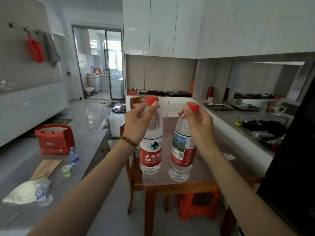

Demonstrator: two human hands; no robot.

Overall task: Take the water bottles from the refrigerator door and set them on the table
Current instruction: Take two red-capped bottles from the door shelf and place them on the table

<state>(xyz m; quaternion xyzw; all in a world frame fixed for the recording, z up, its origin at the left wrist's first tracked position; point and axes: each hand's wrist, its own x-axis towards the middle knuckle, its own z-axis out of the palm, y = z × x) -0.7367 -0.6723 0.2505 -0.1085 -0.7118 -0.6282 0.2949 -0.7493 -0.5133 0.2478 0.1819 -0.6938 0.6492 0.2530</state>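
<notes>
Two clear water bottles with red caps and red labels hang in front of me over the small wooden table (180, 186). My left hand (139, 121) grips the neck of the left bottle (150, 155), which is upright. My right hand (198, 123) grips the neck of the right bottle (182, 157), which tilts slightly. Both bottle bases appear to hover just above the table's grey top near its front edge; contact cannot be told. The dark refrigerator (293, 167) fills the right edge.
A wooden chair (134, 176) stands left of the table and a red plastic stool (197, 206) sits under it. The grey counter on the left holds a red gift bag (54, 138), a small bottle (73, 156), a cup and a paper bag. A cluttered counter (238, 116) runs along the right.
</notes>
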